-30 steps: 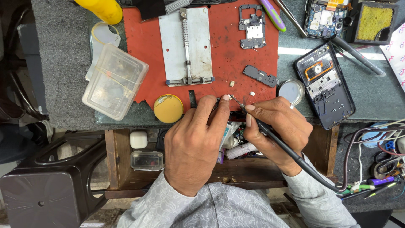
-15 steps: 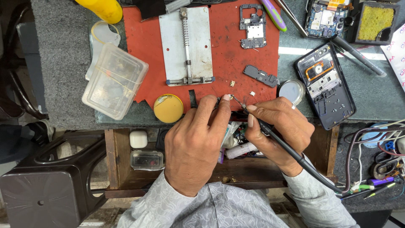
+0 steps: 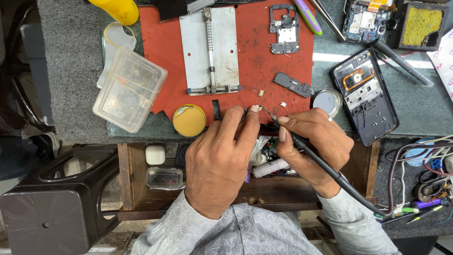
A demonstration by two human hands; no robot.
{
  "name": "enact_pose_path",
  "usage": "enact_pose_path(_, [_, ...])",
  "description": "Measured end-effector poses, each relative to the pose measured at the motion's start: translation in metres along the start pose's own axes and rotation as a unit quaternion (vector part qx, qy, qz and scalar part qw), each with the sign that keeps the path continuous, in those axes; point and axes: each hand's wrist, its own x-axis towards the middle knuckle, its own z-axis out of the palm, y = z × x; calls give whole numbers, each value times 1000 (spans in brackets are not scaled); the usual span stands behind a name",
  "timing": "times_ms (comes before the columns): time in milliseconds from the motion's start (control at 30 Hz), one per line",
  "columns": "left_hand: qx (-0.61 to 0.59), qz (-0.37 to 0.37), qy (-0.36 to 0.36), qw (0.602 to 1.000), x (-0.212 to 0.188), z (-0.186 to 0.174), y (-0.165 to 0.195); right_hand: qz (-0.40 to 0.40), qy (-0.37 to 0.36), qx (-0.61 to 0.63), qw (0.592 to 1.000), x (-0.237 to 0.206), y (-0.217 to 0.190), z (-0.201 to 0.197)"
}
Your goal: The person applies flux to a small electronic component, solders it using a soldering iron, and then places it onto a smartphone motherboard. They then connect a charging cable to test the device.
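Observation:
My right hand (image 3: 316,141) grips a black soldering iron (image 3: 302,144) like a pen, its metal tip (image 3: 265,110) pointing up-left at the front edge of the red work mat (image 3: 255,56). My left hand (image 3: 219,160) is curled beside it, fingertips pinching a small part at the tip; the part itself is mostly hidden. Two tiny components (image 3: 260,93) lie on the mat just beyond the fingers. The iron's black cord (image 3: 363,196) runs off to the lower right.
On the mat lie a metal board holder (image 3: 210,47), a phone circuit board (image 3: 284,29) and a small black module (image 3: 292,85). A yellow tin (image 3: 188,120), clear plastic box (image 3: 130,89), opened phone (image 3: 364,94), round tin (image 3: 327,101), sponge tray (image 3: 421,26), open drawer (image 3: 160,170), dark stool (image 3: 56,203).
Both hands stay at the mat's front edge. The iron's tip and my fingers have shifted only very slightly.

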Motion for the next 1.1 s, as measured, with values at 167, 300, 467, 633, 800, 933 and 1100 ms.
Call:
enact_pose_path(167, [-3,-4,2,1000,0,-1,1,5,25,41,999,-3,4,3])
enact_pose_path(300, [-27,-15,14,999,0,-2,0,28,16,57,998,-3,5,1])
enact_pose_path(467, [-74,-50,2,996,0,-5,-3,17,-4,64,998,0,6,1])
enact_pose_path(633, [-90,-65,10,994,3,-5,-4,39,-16,61,997,2,5,0])
enact_pose_path(800, [-93,-77,-3,993,4,-3,-7,46,-26,63,997,3,5,1])
enact_pose_path(933, [-91,-80,-5,993,4,-1,-9,49,-30,56,997,5,4,2])
enact_pose_path(1100, [-92,-75,-4,993,3,0,-12,51,-31,51,997,5,3,4])
